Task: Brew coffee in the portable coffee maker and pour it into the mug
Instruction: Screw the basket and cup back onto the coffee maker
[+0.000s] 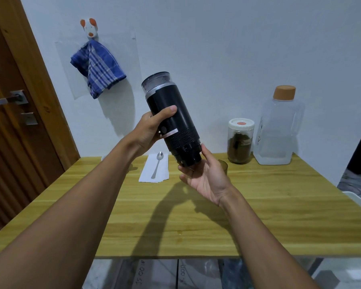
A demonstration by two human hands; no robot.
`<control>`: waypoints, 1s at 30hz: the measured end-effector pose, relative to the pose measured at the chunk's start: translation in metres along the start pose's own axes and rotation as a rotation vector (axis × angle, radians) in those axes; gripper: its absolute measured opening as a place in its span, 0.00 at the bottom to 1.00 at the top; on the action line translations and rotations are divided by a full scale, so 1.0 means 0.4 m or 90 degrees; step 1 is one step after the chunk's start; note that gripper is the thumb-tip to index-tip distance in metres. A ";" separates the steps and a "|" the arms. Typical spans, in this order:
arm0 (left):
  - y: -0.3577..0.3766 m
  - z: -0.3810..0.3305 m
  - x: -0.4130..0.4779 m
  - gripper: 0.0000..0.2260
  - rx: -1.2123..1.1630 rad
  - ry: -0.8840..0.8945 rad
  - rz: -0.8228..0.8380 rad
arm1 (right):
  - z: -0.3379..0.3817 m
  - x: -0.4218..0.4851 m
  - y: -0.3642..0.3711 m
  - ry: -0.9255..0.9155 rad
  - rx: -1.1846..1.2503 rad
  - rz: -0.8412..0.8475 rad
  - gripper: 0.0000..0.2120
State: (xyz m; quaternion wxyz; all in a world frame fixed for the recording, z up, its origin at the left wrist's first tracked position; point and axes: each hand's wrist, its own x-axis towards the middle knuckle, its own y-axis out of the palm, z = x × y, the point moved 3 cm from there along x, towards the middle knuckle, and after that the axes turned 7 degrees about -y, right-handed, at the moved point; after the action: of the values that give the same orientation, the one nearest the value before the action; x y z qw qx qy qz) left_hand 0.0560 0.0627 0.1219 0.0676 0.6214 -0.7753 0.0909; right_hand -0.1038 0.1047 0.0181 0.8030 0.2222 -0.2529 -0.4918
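The black cylindrical portable coffee maker (171, 119) is held tilted in the air above the wooden table (258, 205), its clear-topped end up and to the left. My left hand (152, 130) grips its body from the left, thumb across the front. My right hand (204, 174) is under the lower end, and its thumb and fingers hold the black bottom section. A brownish glass mug (224, 165) stands on the table behind my right hand, mostly hidden by it.
A spoon (157, 164) lies on a white napkin (154, 171) at the back of the table. A glass jar of coffee (240, 142) and a clear water jug (278, 130) with an orange cap stand at the back right. A wooden door (19, 122) is at left.
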 end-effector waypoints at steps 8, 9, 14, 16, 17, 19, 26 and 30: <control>0.001 -0.005 -0.001 0.32 -0.005 0.001 -0.009 | 0.007 -0.003 0.007 -0.033 -0.021 0.056 0.29; 0.001 -0.004 -0.001 0.32 -0.008 0.002 -0.008 | 0.006 -0.007 0.008 -0.035 -0.021 0.063 0.27; -0.001 -0.001 0.000 0.31 -0.001 -0.001 -0.014 | 0.006 -0.009 0.009 -0.014 -0.013 0.011 0.26; -0.004 0.002 0.001 0.30 0.002 -0.001 -0.022 | 0.009 -0.002 0.011 -0.010 -0.020 -0.012 0.25; -0.005 0.003 0.000 0.30 0.001 -0.001 -0.026 | 0.010 0.000 0.012 -0.009 -0.029 -0.020 0.24; -0.004 0.005 0.000 0.30 -0.007 -0.003 -0.031 | 0.010 0.002 0.012 -0.017 -0.043 -0.022 0.23; 0.007 0.006 0.002 0.29 -0.040 -0.015 -0.027 | 0.004 -0.008 0.024 -0.015 0.011 0.046 0.26; 0.006 0.006 0.003 0.28 -0.064 -0.010 -0.019 | 0.010 -0.009 0.028 0.012 0.015 0.064 0.29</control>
State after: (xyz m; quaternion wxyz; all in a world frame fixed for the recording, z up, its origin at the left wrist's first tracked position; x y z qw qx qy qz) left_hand 0.0533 0.0617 0.1197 0.0942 0.6293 -0.7701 0.0460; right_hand -0.1003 0.1120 0.0273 0.8263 0.2235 -0.2617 -0.4459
